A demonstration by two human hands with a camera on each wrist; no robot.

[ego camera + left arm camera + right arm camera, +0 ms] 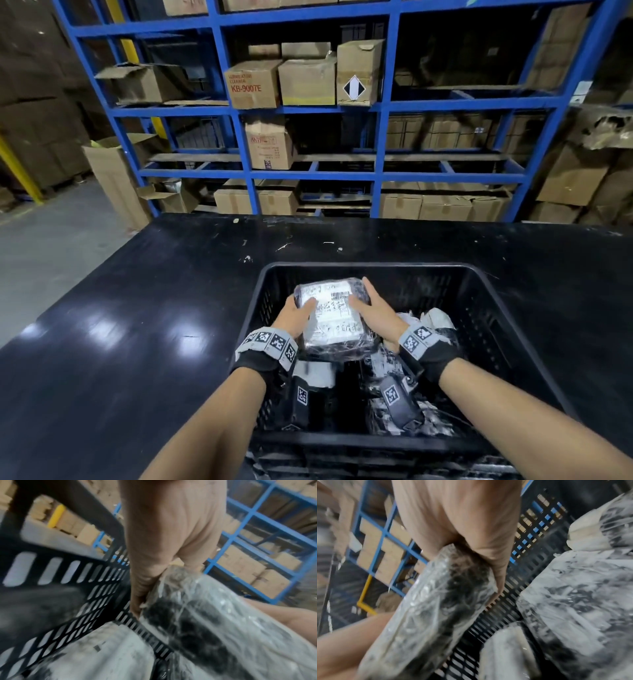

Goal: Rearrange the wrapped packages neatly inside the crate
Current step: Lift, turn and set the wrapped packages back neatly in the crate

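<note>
Black table, wrist views blurred

This is a warehouse or stockroom. Tall blue steel racking fills the background, its shelves loaded with brown cardboard cartons, some printed with codes and a hazard diamond. More cartons stand stacked on the bare concrete floor, beside yellow posts, behind a scuffed black packing counter.
</note>
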